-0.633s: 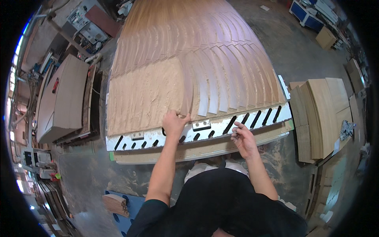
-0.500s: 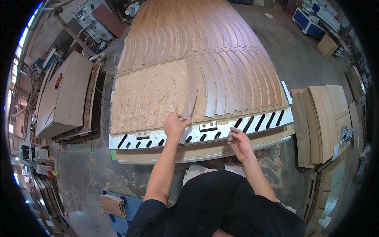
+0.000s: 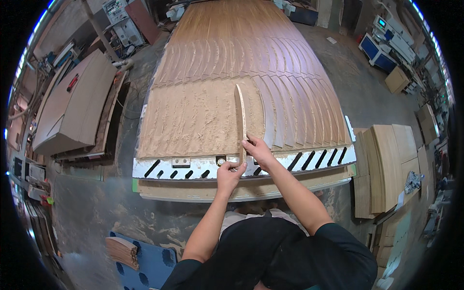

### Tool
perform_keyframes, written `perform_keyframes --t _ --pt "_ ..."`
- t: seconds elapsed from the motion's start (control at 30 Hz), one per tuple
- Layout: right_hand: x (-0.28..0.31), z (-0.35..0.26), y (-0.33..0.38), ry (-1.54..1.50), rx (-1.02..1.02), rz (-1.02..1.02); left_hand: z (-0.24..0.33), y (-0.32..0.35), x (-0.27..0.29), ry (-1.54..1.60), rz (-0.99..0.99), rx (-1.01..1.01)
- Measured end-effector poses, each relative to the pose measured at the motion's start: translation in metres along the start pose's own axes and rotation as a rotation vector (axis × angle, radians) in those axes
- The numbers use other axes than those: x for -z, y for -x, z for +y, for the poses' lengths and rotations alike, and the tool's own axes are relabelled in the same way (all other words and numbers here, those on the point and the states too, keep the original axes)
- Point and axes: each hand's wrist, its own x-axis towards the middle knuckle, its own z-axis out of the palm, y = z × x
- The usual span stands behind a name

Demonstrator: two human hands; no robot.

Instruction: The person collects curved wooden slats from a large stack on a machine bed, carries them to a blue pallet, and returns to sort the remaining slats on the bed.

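A curved wooden strip [image 3: 240, 108] stands on its narrow edge, lifted at the near end of a long cut wood-faced panel [image 3: 220, 21]. My left hand [image 3: 229, 179] pinches the strip's near end, above the white slotted rail [image 3: 145, 170]. A little farther up, my right hand [image 3: 258, 151] grips the same strip between thumb and fingers. Beneath and left of it lies a bed of sawdust [image 3: 191, 116]. More curved strips [image 3: 302, 113] lie side by side on the right, sawdust in the gaps between them. Another row of cuts crosses the panel beyond.
On the floor at lower left, a stack of curved strips [image 3: 122, 252] rests on a blue pallet [image 3: 145, 270]. Large curved boards [image 3: 82, 104] stand at left, and wooden panels [image 3: 389, 164] at right. Machines [image 3: 386, 46] stand farther back.
The curved strip has been raised from the sawdust and turned on edge. My right hand has moved left and taken hold of it; my left hand still grips its near end.
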Motion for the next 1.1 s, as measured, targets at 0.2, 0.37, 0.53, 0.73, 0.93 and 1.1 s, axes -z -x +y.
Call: perform_keyframes --t 0.2,0.37,0.53,0.73,0.93,1.1 --pt "0.006 0.016 0.017 -0.137 -0.114 -0.046 -0.017 0.02 -0.004 -0.046 0.052 -0.058" --pt "0.002 0.031 0.032 -0.281 -0.212 -0.044 -0.017 0.041 0.001 -0.239 0.144 -0.195" --pt "0.006 0.049 0.024 -0.152 -0.21 -0.07 -0.015 0.049 -0.001 -0.498 0.245 -0.221" --pt "0.016 0.046 0.033 -0.2 -0.251 -0.057 -0.009 0.046 -0.014 -0.586 0.236 -0.221" --pt "0.059 0.049 0.054 -0.049 -0.326 -0.041 -0.011 0.042 -0.035 -0.868 0.248 -0.257" --pt "0.108 0.036 0.1 -0.107 -0.321 0.016 -0.014 0.039 -0.068 -0.819 0.4 -0.323"
